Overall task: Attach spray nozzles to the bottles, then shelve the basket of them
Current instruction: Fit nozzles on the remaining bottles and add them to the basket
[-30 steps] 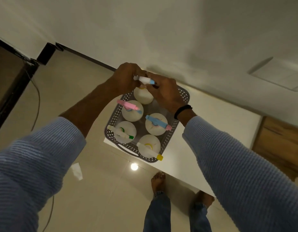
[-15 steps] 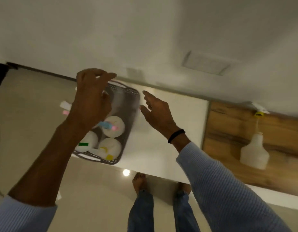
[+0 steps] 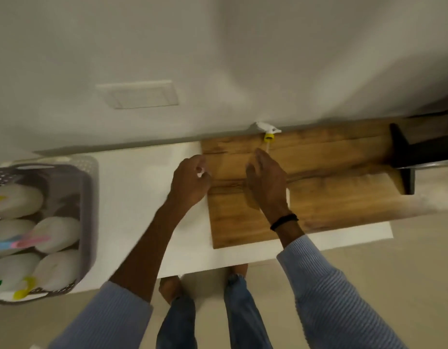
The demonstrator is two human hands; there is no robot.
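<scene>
A grey perforated basket (image 3: 88, 197) stands at the left end of the white table (image 3: 142, 197), packed with several white spray bottles (image 3: 57, 234) wearing coloured nozzles. On the wooden board (image 3: 343, 192) lies another white bottle (image 3: 288, 197), almost wholly covered by my right hand (image 3: 267, 183), which wraps over it. Its white nozzle with a yellow collar (image 3: 268, 133) points at the wall, a thin tube running down to my fingers. My left hand (image 3: 190, 183) hovers at the board's left edge, fingers curled, with a small white spot among them.
A black bracket-like object (image 3: 404, 159) sits at the board's right end. The wall with a pale switch plate (image 3: 140, 94) rises right behind the table. My bare feet (image 3: 169, 288) stand on the tiled floor at the table's front edge.
The view has swung right, away from the basket. Both hands left the basket and moved to the wooden board; my right hand now covers the lone bottle there.
</scene>
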